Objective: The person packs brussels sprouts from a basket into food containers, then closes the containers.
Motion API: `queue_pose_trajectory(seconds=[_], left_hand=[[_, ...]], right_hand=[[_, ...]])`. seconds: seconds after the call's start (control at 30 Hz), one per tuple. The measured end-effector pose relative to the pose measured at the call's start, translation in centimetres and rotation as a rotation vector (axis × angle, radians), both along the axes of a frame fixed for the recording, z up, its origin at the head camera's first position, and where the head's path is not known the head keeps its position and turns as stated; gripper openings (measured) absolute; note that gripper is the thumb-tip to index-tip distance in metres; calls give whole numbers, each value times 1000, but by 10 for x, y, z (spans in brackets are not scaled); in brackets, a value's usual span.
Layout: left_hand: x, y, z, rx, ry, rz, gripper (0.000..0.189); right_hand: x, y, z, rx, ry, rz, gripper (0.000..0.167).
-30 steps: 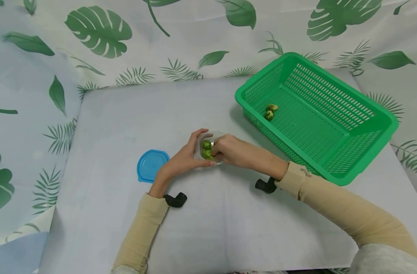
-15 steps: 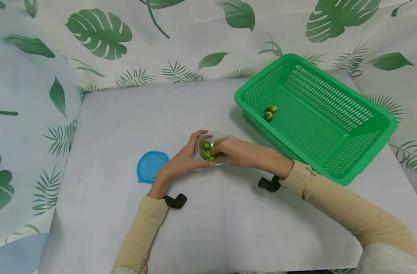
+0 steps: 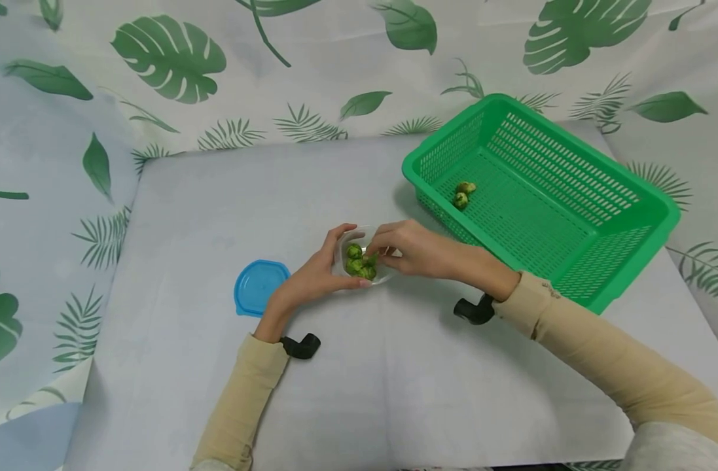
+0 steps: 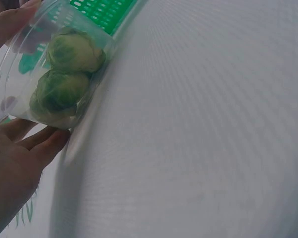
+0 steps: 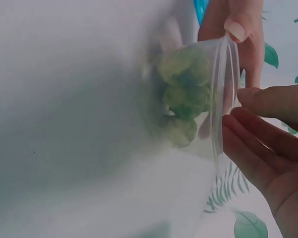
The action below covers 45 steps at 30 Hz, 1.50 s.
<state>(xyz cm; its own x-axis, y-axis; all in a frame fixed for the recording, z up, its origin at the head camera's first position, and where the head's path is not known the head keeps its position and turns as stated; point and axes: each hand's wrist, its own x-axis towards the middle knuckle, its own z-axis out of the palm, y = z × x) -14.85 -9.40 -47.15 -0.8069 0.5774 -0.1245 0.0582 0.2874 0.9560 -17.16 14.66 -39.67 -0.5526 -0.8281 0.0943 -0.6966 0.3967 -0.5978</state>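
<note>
My left hand [image 3: 314,275] grips a small clear plastic tub [image 3: 340,252] round its side, thumb along the near edge. Several Brussels sprouts [image 3: 354,251] lie inside; the left wrist view shows some sprouts [image 4: 64,89] through the wall. At the mouth of the tub is my right hand [image 3: 417,248], its fingers bent loosely over the sprouts. In the right wrist view its thumb and fingertips [image 5: 231,121] stand apart right at the rim, with no sprout visible between them.
A large green plastic basket [image 3: 526,196] stands at the right, with a pair of Brussels sprouts [image 3: 461,199] at its left end. A blue lid [image 3: 261,288] lies left of the tub, beside my left wrist. Leaf-patterned cloth [image 3: 311,72] walls the table's back and sides.
My right hand has drawn up and to the right, from deep in the tub to its mouth, uncovering more sprouts. My left hand and the tub have stayed in place.
</note>
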Motion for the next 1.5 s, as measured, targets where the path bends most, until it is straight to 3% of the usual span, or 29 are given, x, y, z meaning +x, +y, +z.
queue_pose_trajectory(seconds=[0.1,0.43,0.67,0.87,1.03,1.17,1.33,1.5], left_hand=[[0,0,0,2,0,2,99],[0,1,-1,11,12,-4,98],[0,1,0,4,22,-1,98],[0,0,1,-7,16,2,98],[1,1,3,-42,-12,17,101],[1,0,1,-46,-12,15,102],[0,-1,1,-43,3,8,101],[-1,-2,1,-45,-2,12,101]], right_hand=[[0,3,6,1,-32,-24,20],[-3,18,22,8,-21,-101,20],[-5,24,27,5,-38,-128,20],[-10,14,19,37,-64,-99,22],[-12,0,5,51,-4,-24,25],[-11,-11,-3,145,85,7,28],[-6,-24,-3,383,200,8,31],[-4,-32,-3,523,225,-2,31]])
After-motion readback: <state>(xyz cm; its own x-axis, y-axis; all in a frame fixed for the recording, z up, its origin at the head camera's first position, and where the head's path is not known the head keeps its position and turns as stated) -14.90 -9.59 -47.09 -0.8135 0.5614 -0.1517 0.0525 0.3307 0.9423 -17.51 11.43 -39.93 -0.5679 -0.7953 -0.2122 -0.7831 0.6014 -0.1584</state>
